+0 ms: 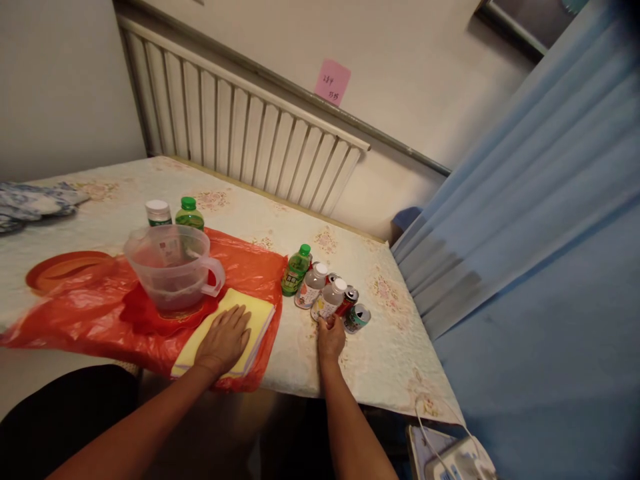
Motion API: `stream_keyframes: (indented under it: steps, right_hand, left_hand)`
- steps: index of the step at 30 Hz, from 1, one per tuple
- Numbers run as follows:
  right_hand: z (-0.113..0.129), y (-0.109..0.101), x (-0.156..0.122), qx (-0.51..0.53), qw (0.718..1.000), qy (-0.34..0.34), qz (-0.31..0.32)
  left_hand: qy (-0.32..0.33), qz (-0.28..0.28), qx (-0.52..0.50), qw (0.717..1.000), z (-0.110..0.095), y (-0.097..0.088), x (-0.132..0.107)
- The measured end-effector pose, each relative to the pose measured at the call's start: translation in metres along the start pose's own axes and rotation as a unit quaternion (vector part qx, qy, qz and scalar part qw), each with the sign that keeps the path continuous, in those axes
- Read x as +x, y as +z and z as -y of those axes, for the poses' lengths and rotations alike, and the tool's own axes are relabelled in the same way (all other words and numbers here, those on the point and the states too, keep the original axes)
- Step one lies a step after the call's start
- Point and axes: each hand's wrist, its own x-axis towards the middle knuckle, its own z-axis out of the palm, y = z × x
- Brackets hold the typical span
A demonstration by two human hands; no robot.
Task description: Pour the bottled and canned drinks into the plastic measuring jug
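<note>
My left hand (226, 337) lies flat and open on a folded yellow cloth (257, 313) that rests on an orange plastic bag (250, 267). My right hand (330, 338) reaches to a cluster of drinks near the table's right side, its fingers closed around the base of a white-capped bottle (330, 299). Beside that bottle stand another white-capped bottle (311, 285), a green bottle (296, 269) and two cans (356, 317), one red and one green. A clear plastic measuring jug (173, 267) stands on the bag just behind my left hand.
Behind the jug stand a green-capped bottle (189, 213) and a white-capped jar (159, 213). An orange lid (63, 267) lies at the left. A patterned cloth (30, 202) sits at the far left. A white radiator (240, 127) lines the wall; blue curtains (540, 200) hang at the right.
</note>
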Motion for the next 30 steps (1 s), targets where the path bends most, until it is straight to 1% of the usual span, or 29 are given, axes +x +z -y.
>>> stream_keyframes:
  steps: [9, 18, 23, 30]
  right_hand:
    - [0.002, -0.001, -0.001, -0.020, 1.000, 0.002, 0.011]
    - [0.000, -0.002, -0.005, 0.010, 1.000, 0.004, 0.005]
    - [0.002, -0.007, -0.017, 0.023, 1.000, -0.001, 0.009]
    - [0.008, -0.018, -0.044, 0.033, 0.999, -0.018, 0.027]
  left_hand:
    - [-0.007, 0.012, -0.001, 1.000, 0.001, 0.001, 0.000]
    - [-0.015, 0.005, -0.025, 1.000, -0.001, 0.000, 0.000]
    - [-0.013, 0.005, -0.026, 1.000, -0.001, -0.001, 0.000]
    - [-0.015, -0.006, -0.044, 0.999, 0.000, 0.000, -0.001]
